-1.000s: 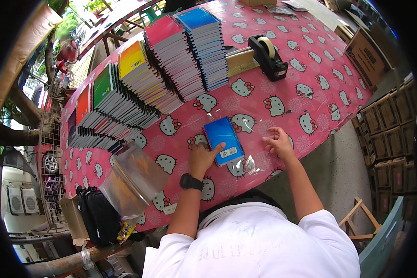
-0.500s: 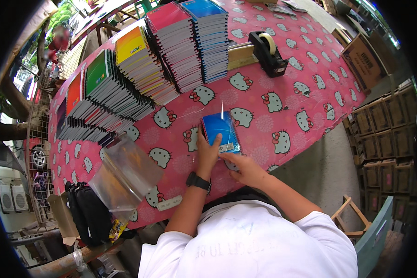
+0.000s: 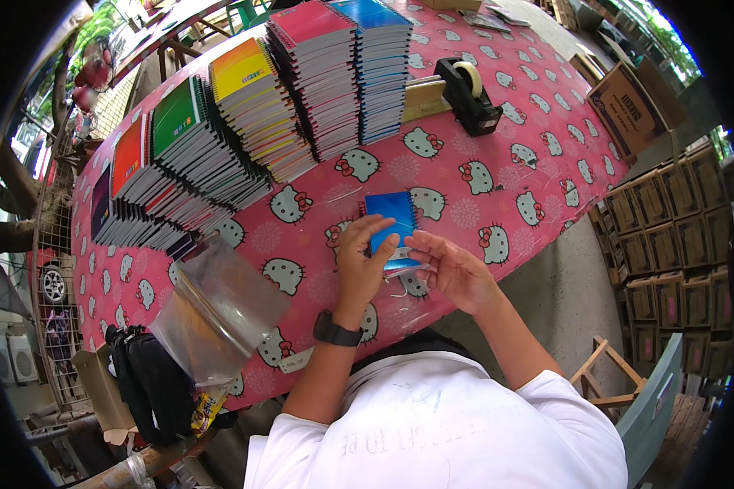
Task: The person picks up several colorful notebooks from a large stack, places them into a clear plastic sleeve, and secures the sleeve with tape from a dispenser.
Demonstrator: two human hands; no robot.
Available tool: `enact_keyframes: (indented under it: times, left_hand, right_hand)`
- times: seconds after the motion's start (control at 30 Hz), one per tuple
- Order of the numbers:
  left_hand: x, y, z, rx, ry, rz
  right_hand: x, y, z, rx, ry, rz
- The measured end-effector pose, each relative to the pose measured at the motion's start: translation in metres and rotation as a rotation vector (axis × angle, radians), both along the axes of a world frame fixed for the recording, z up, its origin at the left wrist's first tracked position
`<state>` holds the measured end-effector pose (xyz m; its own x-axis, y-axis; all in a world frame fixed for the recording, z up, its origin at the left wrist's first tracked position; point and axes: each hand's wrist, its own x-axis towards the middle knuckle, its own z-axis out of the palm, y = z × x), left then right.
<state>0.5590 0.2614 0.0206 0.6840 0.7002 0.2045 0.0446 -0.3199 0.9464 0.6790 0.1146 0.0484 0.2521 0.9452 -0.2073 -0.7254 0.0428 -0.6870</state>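
A small blue notebook [image 3: 391, 218] lies on the pink cartoon-cat tablecloth [image 3: 497, 163], partly inside a clear plastic sleeve [image 3: 408, 277]. My left hand [image 3: 361, 265], with a black watch on the wrist, grips the notebook's near left edge. My right hand [image 3: 455, 269] holds the sleeve's near end beside the notebook, fingers bent around it.
Stacks of spiral notebooks, red [image 3: 318, 69], blue [image 3: 383, 57], yellow [image 3: 253, 106], green [image 3: 196, 151] and more, fan along the far left. A black tape dispenser [image 3: 469, 96] stands behind. A pile of clear sleeves [image 3: 216, 310] lies at left. Cardboard boxes [image 3: 677, 269] stand at right.
My right hand came in from the right to the notebook's near end. The left hand stayed on the notebook. The view shifted slightly.
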Motion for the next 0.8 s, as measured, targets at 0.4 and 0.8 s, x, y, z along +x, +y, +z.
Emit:
enact_keyframes:
  times: [0.4,0.8]
  left_hand:
    - [-0.046,0.018,0.028,-0.400,-0.193,-0.329]
    - [-0.060,-0.007,0.059,0.648,-0.016,0.094]
  right_hand:
    - [-0.046,0.010,0.002,0.041,-0.249,0.065]
    - [-0.073,0.019,0.028,-0.055,-1.693,-0.094]
